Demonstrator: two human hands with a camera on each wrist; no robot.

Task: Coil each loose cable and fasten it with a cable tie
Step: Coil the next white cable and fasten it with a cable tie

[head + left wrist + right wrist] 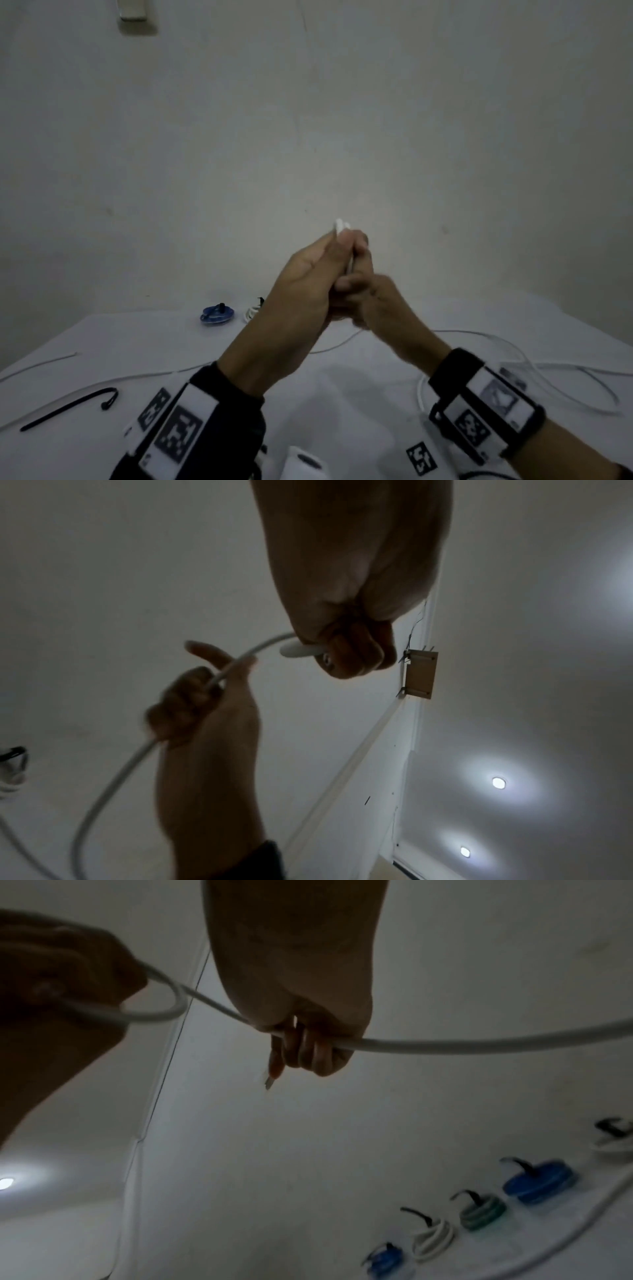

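A: Above the worktop (pixel 137 339), both hands are up in front of the wall. Left hand (pixel 301 291) is clenched round the plug end of the white cable (pixel 113 783); right hand (pixel 373 305) is curled round the same cable a bit further along.

B: So first loop's just forming?

A: Looks like it, imo. There's a small bend between the two fists, and the rest trails down onto the worktop, lying loose on both sides.

B: What'd go wrong?

A: Prob the slack. It's long and snaking near the right wrist, so it could snag or kink while being drawn in. Also the loop's tiny and the cable looks stiff-ish; if either grip eases it could spring open.

B: Tie handy?

A: Black cable tie (pixel 68 407) lies on the worktop, front left, well apart from the hands. Grabbing it means freeing one hand w/ the coil held by the other: risky bit. Finished coils, e.g. the blue coil (pixel 216 314), sit by the wall.
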